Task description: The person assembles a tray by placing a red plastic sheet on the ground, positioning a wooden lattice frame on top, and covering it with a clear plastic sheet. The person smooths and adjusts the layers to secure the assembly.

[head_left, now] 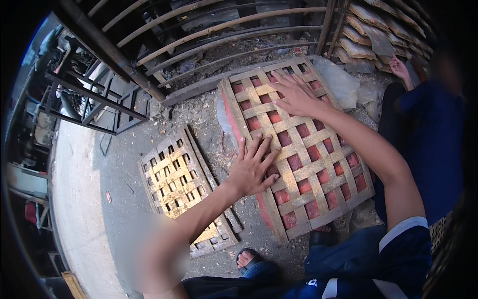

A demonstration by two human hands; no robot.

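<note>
A large woven slatted panel in a wooden frame (298, 173) lies in front of me, over red material (304, 186) that shows through its gaps. My left hand (252, 167) rests on the panel's left edge with the fingers spread. Farther up, my right hand (295, 93) lies flat near the far end, fingers stretched out. Neither hand grips anything. Whitish plastic sheeting (334, 79) sticks out from under the panel's far right side.
A second woven panel (174, 182) lies on the ground at left. Behind stands a bamboo rail fence (234, 22), and a dark metal frame (94, 107) is at upper left. Stacked flat packs (366, 37) rise at upper right, where a co-worker in dark blue (423, 134) reaches toward them.
</note>
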